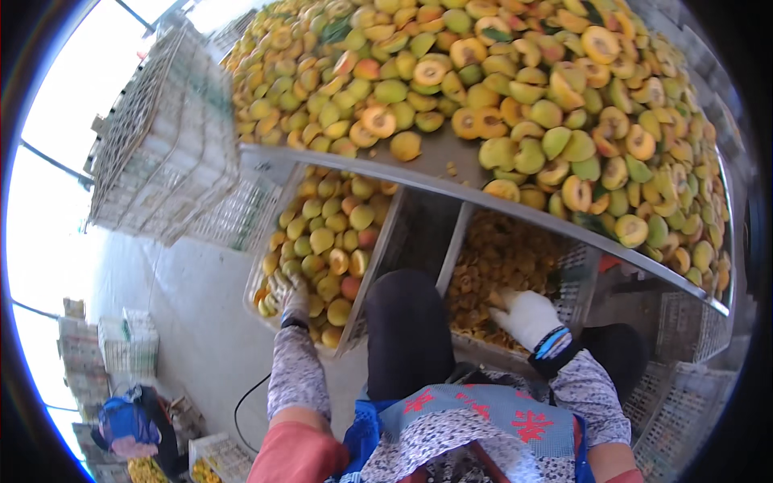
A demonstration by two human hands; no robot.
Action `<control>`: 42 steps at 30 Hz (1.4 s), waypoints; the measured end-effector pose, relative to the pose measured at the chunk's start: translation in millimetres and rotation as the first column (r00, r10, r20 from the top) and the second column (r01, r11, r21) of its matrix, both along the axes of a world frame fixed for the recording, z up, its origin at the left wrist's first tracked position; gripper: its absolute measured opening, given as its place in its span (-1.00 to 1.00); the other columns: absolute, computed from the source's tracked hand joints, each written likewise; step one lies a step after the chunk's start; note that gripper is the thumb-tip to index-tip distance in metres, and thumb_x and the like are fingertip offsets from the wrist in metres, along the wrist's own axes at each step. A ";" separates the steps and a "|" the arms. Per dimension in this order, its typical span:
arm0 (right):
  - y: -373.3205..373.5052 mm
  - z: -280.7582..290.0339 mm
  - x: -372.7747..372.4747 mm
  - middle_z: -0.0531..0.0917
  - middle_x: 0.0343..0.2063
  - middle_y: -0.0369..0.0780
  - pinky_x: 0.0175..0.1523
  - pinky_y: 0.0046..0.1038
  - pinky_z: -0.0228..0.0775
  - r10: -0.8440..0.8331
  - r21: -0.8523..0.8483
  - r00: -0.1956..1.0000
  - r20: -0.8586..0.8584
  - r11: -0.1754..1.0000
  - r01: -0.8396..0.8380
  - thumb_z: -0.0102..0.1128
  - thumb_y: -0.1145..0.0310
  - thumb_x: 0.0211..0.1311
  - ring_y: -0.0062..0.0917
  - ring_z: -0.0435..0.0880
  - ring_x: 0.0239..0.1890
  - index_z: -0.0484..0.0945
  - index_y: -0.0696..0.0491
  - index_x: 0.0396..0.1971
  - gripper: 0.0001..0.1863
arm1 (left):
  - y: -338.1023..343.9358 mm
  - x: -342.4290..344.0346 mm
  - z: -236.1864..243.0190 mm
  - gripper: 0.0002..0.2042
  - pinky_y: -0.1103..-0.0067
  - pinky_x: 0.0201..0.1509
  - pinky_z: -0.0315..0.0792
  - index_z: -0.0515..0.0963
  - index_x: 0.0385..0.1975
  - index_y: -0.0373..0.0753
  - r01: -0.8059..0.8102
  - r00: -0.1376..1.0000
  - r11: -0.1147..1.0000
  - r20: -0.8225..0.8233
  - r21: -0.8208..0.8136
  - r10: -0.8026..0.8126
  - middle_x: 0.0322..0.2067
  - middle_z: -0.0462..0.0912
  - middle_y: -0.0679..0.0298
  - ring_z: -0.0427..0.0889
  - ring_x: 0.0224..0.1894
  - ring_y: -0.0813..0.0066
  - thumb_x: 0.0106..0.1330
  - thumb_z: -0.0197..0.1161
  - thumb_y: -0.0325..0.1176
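Note:
My left hand [291, 296], in a pale glove, rests at the left edge of a crate [345, 342] full of yellow-green peach halves [322, 239]. Its fingers look spread over the fruit, and no piece shows clearly in its grasp. My right hand [527, 318], in a white glove, is above a second crate [573, 282] of brownish-yellow peach scraps [499, 258]. The fingers of that hand are curled together. Something small and yellowish shows at its fingertips, too unclear to name.
A metal table [439, 153] heaped with halved peaches [555, 105] spans the far side, its raised edge over both crates. Stacked plastic crates [165, 137] stand at left. Another person [133, 423] works at lower left. More crates [684, 410] are at right.

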State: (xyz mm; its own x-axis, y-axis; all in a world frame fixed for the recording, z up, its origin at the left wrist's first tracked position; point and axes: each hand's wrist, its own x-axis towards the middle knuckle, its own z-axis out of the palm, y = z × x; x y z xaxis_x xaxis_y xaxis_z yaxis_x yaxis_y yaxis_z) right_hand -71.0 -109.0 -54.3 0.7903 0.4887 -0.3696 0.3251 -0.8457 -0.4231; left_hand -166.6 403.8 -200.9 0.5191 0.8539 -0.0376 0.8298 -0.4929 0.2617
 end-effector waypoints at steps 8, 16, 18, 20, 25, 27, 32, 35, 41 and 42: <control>-6.0 19.6 5.2 0.73 -0.37 -0.03 -0.14 -0.10 0.54 -0.124 0.074 0.992 0.011 0.990 0.123 0.14 -0.06 0.34 -0.06 0.72 -0.27 0.59 0.04 -0.18 -0.57 | -156.8 144.6 177.6 -0.54 0.14 0.31 0.38 0.45 0.23 -0.36 0.435 0.421 0.842 0.755 0.318 -0.503 0.09 0.56 -0.21 0.53 0.16 -0.12 0.49 0.20 -0.15; -15.5 32.9 4.3 0.74 -0.40 -0.06 -0.20 -0.11 0.56 -0.099 0.118 0.993 0.066 0.989 0.091 0.13 -0.06 0.34 -0.10 0.74 -0.29 0.58 0.07 -0.18 -0.56 | -278.9 335.1 184.5 -0.34 0.38 0.31 0.42 0.39 0.30 -0.34 0.833 0.484 0.551 0.406 0.058 -0.775 0.18 0.58 -0.08 0.56 0.25 0.08 0.26 0.43 -0.14; -18.9 34.5 4.3 0.74 -0.42 -0.06 -0.22 -0.11 0.56 -0.104 0.104 0.992 0.066 0.990 0.097 0.13 -0.06 0.34 -0.10 0.74 -0.31 0.58 0.08 -0.19 -0.55 | -292.4 349.5 176.0 -0.29 0.35 0.32 0.40 0.35 0.34 -0.31 0.842 0.516 0.536 0.370 -0.056 -0.772 0.20 0.56 -0.09 0.53 0.28 0.04 0.25 0.42 -0.09; -22.7 35.7 4.5 0.74 -0.44 -0.07 -0.25 -0.11 0.56 -0.110 0.112 0.991 0.071 0.989 0.101 0.12 -0.08 0.34 -0.11 0.75 -0.34 0.57 0.08 -0.19 -0.54 | -294.9 352.5 177.8 -0.25 0.33 0.33 0.39 0.36 0.34 -0.27 0.834 0.540 0.544 0.344 -0.094 -0.768 0.19 0.57 -0.10 0.53 0.28 0.04 0.26 0.38 0.06; -26.6 43.1 3.8 0.73 -0.44 -0.06 -0.27 -0.08 0.55 -0.126 0.202 0.984 0.127 0.974 0.098 0.13 -0.04 0.36 -0.10 0.74 -0.34 0.55 0.07 -0.19 -0.58 | -266.2 341.1 187.4 -0.40 0.37 0.08 0.57 0.49 0.20 -0.28 0.812 0.569 0.580 0.307 -0.062 -0.763 0.06 0.67 0.03 0.70 -0.02 0.13 0.26 0.38 -0.04; -27.1 49.7 5.1 0.73 -0.45 -0.06 -0.27 -0.07 0.54 -0.193 0.263 0.971 0.140 0.953 0.152 0.15 -0.02 0.37 -0.08 0.73 -0.35 0.54 0.06 -0.19 -0.60 | -261.7 319.3 192.8 -0.55 0.39 -0.04 0.61 0.50 0.15 -0.30 0.734 0.666 0.414 0.687 -0.538 -0.290 -0.01 0.67 0.11 0.71 -0.16 0.26 0.33 0.32 -0.22; -22.6 66.5 11.0 0.69 -0.44 0.02 -0.23 -0.06 0.50 -0.451 0.644 0.889 0.083 0.705 0.297 0.19 0.08 0.37 0.03 0.69 -0.32 0.51 0.07 -0.16 -0.66 | -307.5 232.5 244.3 -0.66 0.43 -0.13 0.67 0.45 0.00 -0.22 0.790 0.612 -0.046 0.785 -0.611 0.095 -0.21 0.64 0.20 0.69 -0.22 0.42 0.25 0.31 -0.41; -15.8 74.9 16.1 0.66 -0.43 0.09 -0.23 -0.06 0.48 -0.522 0.757 0.852 0.030 0.569 0.322 0.18 0.11 0.37 0.08 0.66 -0.30 0.51 0.10 -0.10 -0.65 | -332.1 194.5 252.4 -0.72 0.32 0.06 0.64 0.42 0.06 -0.22 0.790 0.613 -0.046 0.790 -0.612 0.019 -0.06 0.60 0.11 0.66 -0.01 0.23 0.39 0.18 -0.49; -21.8 57.4 25.2 0.67 -0.41 0.10 -0.22 -0.06 0.51 -0.593 0.691 0.804 0.049 0.602 0.402 0.17 0.11 0.38 0.08 0.68 -0.28 0.52 0.14 -0.03 -0.60 | -374.5 178.5 216.1 -0.64 0.43 0.17 0.55 0.40 0.20 -0.31 0.889 0.458 -0.060 0.880 -0.454 0.126 0.04 0.56 0.11 0.60 0.11 0.27 0.45 0.19 -0.43; -22.8 57.5 27.6 0.68 -0.40 0.11 -0.22 -0.07 0.52 -0.603 0.683 0.796 0.053 0.603 0.412 0.17 0.13 0.37 0.07 0.69 -0.28 0.52 0.15 -0.01 -0.60 | -377.0 182.6 209.0 -0.62 0.43 0.19 0.54 0.40 0.23 -0.33 0.898 0.440 -0.030 0.889 -0.440 0.125 0.05 0.55 0.11 0.59 0.13 0.26 0.46 0.20 -0.39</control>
